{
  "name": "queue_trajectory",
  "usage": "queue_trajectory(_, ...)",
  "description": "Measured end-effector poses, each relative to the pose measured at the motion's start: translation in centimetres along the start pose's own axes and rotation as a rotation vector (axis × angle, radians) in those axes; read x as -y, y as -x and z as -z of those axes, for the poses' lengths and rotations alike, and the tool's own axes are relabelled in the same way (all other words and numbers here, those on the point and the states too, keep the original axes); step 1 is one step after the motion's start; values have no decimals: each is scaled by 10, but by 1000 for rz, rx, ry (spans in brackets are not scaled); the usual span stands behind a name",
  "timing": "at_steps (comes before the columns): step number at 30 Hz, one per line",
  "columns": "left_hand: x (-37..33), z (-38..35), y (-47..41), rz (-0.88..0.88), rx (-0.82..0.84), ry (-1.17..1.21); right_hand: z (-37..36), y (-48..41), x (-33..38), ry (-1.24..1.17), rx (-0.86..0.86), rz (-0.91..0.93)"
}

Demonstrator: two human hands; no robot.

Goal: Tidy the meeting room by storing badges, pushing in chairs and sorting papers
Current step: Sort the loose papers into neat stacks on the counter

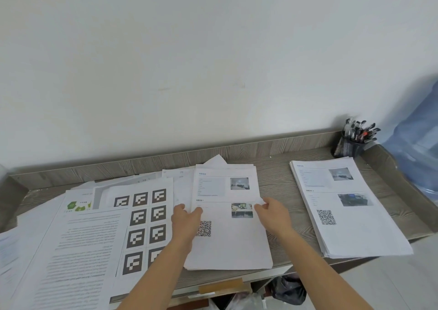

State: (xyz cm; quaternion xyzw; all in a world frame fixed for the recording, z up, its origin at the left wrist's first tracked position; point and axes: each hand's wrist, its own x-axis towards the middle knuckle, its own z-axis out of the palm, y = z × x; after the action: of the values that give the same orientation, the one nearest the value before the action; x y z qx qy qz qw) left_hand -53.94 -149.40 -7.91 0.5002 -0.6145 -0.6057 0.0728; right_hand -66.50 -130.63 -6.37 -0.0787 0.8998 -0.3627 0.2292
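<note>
Left of the left hand (187, 217), a loose spread of white printed sheets with black square markers (144, 217) is lying unsorted. The left hand is lying flat, fingers splayed, pressing the left edge of the white stack of photo-and-QR pages (227, 243). The right hand (272, 211) is pinching that stack's right edge between thumb and fingers. Best to square the edges before lifting, probably toward the matching white sorted pile (343, 205) right of the right hand. Print is blurring beyond reading; the black mesh pen cup (348, 145) is far right; no badges or chairs showing.
</note>
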Motion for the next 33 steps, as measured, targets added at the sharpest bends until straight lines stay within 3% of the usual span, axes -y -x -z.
queue_trajectory(3, 2, -1, -6, 29, -19, 5, 2, -4, -4, 198, -88, 28)
queue_trajectory(6, 5, -4, -7, 29, -31, -21, 3, -4, -10, 273, -23, -7)
queue_trajectory(13, 6, -8, -10, 9, -94, -81, 13, -10, -21, 119, 60, -110)
queue_trajectory(20, 2, -14, -4, -91, -115, -527, 22, -12, -29, -209, 86, -223)
queue_trajectory(25, 5, -19, -2, -179, -85, -537, 28, -8, -29, -205, 276, -237)
queue_trajectory(29, 11, -18, -1, -243, -28, -447, 21, -13, -24, 16, 31, -63)
queue_trajectory(33, 12, -14, 1, -183, -156, -591, 0, -11, -4, -53, -12, 37)
